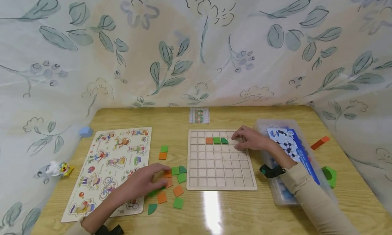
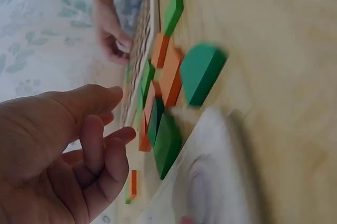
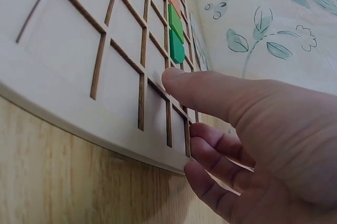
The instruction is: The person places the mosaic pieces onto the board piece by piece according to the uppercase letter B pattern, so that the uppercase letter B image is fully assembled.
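Head view: we list one grid board (image 1: 220,164), bearing an orange square (image 1: 209,140), a green square (image 1: 216,140) and a dark green rounded tile (image 1: 224,140), in one row near its far edge; right hand (image 1: 252,139) just beyond the row's right end; left hand (image 1: 142,180) at the loose tiles (image 1: 178,190), left of the board. For sound placing, we would advise squaring each tile to its cell, pressing it flat, sparing its seated neighbours, and checking colour and curve against the pattern card (image 1: 199,115). Left wrist view: thumb and bent fingers apart, no tile seen between them; loose tiles near the fingertips, contact we cannot tell. Right wrist view: thumb and fingers apart, nothing held; dark green rounded tile just past the thumb tip, not touching, orange square furthest.
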A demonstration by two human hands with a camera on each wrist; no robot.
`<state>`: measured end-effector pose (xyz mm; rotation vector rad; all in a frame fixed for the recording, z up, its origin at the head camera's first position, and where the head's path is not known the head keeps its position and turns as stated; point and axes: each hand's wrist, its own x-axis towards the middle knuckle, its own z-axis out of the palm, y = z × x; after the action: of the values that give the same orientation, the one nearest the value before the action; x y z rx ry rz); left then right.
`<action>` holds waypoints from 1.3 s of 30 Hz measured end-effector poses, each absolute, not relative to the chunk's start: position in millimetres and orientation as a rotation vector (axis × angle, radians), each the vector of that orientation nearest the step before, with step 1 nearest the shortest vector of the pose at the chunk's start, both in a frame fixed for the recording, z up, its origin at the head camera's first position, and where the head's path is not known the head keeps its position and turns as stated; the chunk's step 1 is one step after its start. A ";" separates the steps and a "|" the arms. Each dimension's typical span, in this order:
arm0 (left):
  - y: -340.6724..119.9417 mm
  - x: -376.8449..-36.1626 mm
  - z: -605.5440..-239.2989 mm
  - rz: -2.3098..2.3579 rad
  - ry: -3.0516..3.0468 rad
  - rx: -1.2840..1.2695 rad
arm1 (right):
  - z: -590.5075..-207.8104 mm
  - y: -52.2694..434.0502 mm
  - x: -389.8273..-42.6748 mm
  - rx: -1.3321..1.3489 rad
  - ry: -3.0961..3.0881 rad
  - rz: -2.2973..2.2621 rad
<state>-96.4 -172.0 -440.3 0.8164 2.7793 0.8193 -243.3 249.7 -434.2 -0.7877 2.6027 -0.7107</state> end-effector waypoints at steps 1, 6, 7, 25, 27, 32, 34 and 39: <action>-173.2 -91.8 -441.4 0.828 2.790 0.814 | -434.4 249.7 -243.3 -0.787 2.601 -0.715; -174.7 -78.7 -444.9 0.871 2.826 0.800 | -435.7 249.8 -244.3 -0.800 2.594 -0.726; -174.5 -77.7 -445.3 0.873 2.828 0.802 | -436.0 250.0 -244.4 -0.798 2.595 -0.723; -175.0 -88.9 -448.6 0.797 2.870 0.771 | -437.0 251.5 -243.0 -0.847 2.603 -0.756; -175.5 -91.8 -449.3 0.806 2.867 0.765 | -436.7 251.5 -243.2 -0.818 2.604 -0.744; -175.6 -96.4 -451.0 0.840 2.844 0.753 | -437.5 251.7 -244.1 -0.792 2.604 -0.728; -175.4 -97.4 -451.3 0.840 2.850 0.766 | -437.4 251.7 -244.4 -0.784 2.602 -0.730; -175.7 -100.3 -450.6 0.835 2.857 0.745 | -436.2 250.3 -243.0 -0.789 2.601 -0.738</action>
<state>-100.3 -175.7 -450.6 0.7448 2.8567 0.8353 -243.0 250.3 -436.2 -0.7892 2.6013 -0.7379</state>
